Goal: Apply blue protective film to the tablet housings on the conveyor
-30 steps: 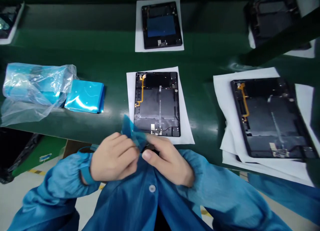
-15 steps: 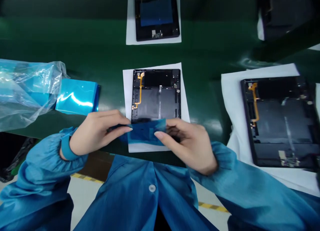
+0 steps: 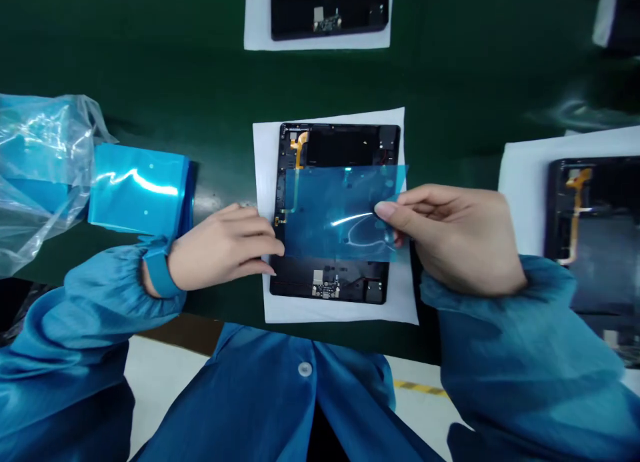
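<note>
A translucent blue film (image 3: 325, 209) spans the middle of an opened tablet (image 3: 350, 145), whose orange ribbon cable and small circuit board show. I cannot tell whether the film touches the tablet all over. My right hand (image 3: 450, 232) pinches the film near its right edge between thumb and fingers. At the tablet's left edge is my left hand (image 3: 227, 245), its thumb and index finger apart, with nothing between them. Those fingertips are close to the film's left edge. Beneath the tablet lies a white sheet (image 3: 407, 289).
To the left, a stack of blue films (image 3: 135, 185) lies beside a clear plastic bag (image 3: 45, 175) with more blue film. Another tablet (image 3: 325, 12) rests on a white sheet at the back. A further opened tablet (image 3: 600, 249) sits at the right.
The blue film has moved away from me, up over the tablet's middle, and spread flatter. My left hand has let go of it; my right hand has moved right, still pinching it.
</note>
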Demonstrator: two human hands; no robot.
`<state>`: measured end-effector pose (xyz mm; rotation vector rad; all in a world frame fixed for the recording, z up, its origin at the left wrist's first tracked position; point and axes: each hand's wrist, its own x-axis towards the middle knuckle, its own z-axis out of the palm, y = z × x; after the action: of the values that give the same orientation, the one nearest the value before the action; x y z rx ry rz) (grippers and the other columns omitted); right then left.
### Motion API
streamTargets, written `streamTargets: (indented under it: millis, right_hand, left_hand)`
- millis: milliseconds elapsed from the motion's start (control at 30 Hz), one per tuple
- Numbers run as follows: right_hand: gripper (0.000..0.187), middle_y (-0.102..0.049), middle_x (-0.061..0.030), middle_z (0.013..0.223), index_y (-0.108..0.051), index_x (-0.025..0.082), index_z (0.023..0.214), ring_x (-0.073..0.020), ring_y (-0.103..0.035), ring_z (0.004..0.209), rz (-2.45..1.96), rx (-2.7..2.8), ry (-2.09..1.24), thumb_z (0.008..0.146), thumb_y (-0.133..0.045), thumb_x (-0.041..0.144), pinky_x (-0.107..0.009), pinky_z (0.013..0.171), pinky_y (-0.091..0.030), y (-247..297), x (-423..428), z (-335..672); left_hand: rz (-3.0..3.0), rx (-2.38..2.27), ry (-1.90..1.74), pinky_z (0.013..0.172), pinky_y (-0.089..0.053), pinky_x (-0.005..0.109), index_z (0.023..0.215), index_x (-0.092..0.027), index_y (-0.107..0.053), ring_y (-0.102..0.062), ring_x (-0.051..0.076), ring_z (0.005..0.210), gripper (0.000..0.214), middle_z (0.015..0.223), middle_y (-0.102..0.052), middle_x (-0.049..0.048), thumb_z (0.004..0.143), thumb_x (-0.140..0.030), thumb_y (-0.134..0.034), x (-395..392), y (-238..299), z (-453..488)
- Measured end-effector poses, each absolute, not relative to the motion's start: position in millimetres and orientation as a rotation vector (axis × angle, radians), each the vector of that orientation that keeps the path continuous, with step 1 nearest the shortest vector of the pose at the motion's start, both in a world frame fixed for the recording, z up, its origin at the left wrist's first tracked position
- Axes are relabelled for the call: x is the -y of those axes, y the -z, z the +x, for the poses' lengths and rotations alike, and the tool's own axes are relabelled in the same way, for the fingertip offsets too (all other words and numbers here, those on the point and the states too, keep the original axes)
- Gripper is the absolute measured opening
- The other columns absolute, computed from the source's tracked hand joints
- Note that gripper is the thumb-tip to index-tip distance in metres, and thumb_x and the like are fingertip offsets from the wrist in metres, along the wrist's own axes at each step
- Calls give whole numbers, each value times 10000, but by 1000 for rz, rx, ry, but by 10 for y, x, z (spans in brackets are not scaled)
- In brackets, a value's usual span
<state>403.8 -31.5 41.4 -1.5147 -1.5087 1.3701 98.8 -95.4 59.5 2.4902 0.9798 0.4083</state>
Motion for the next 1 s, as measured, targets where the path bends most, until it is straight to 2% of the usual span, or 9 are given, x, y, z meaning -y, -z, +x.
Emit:
streamTargets:
  millis: [167, 367, 767, 1000]
  right_hand:
    - [311, -632, 2, 555, -727, 186, 726, -95, -530, 428, -1580, 1469, -1314, 686, -917, 429, -233, 407, -455, -333, 309, 4125]
    - [372, -614, -4, 539, -751, 200, 738, -106, -522, 418, -1653, 1623, -1177, 685, -897, 538, -257, 402, -474, -394, 352, 4202]
    - [337, -628, 6, 548, -740, 199, 722, -87, -534, 422, -1627, 1686, -1099, 724, -887, 503, -244, 428, -499, -411, 370, 4187]
    - [355, -622, 0, 546, -738, 206, 727, -105, -530, 417, -1612, 1723, -1061, 728, -875, 533, -271, 422, -507, -397, 379, 4197]
  left_hand:
    - [2496, -854, -496, 706, -390, 305, 914, -182, -708, -588, 157, 812, 240, 927, -715, 32, 986, -400, -637, 988, -420, 1092]
    - [2484, -850, -490, 694, -381, 301, 908, -191, -713, -580, 141, 788, 283, 902, -711, 18, 1011, -426, -594, 982, -416, 1124]
    - [2449, -860, -457, 674, -373, 316, 934, -185, -706, -583, 148, 775, 239, 896, -699, 18, 991, -408, -639, 978, -438, 1117]
    - [2465, -875, -413, 677, -387, 316, 936, -213, -713, -586, 141, 759, 266, 894, -709, 9, 1021, -429, -584, 961, -452, 1126]
